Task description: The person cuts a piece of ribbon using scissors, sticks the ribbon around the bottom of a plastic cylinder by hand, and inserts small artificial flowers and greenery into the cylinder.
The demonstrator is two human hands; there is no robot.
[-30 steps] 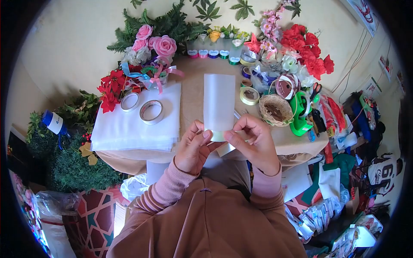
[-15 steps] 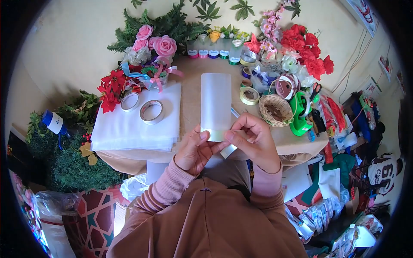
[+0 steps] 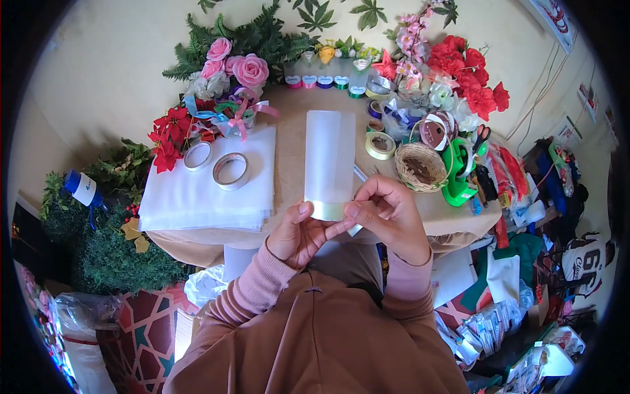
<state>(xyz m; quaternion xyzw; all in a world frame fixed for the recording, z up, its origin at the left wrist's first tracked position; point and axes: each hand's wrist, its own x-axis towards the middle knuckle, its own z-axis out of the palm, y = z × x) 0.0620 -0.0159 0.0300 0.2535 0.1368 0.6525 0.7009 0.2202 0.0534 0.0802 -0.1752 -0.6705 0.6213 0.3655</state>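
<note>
A translucent white sleeve (image 3: 330,154) of folded sheet stands out from my hands over the table. Pale yellow ribbon (image 3: 327,211) runs across its lower edge. My left hand (image 3: 292,231) grips the sleeve's lower left corner, thumb in front and fingers behind and beneath. At the lower right corner, my right hand (image 3: 386,218) pinches the ribbon against the sleeve with thumb and forefinger. Just below the right fingers a short bit of a pale strip shows; most of it is hidden.
On the left lies a stack of white sheets (image 3: 210,203) with two tape rolls (image 3: 230,171). To the right are ribbon rolls (image 3: 380,146), a wicker basket (image 3: 420,165), a green tape dispenser (image 3: 457,175) and scissors (image 3: 482,136). Artificial flowers (image 3: 251,70) and small ribboned sleeves (image 3: 358,80) line the back.
The pale strip hanging below my right fingers now shows much less. The sleeve has turned slightly, showing a fold line, and the ribbon lies across its front edge.
</note>
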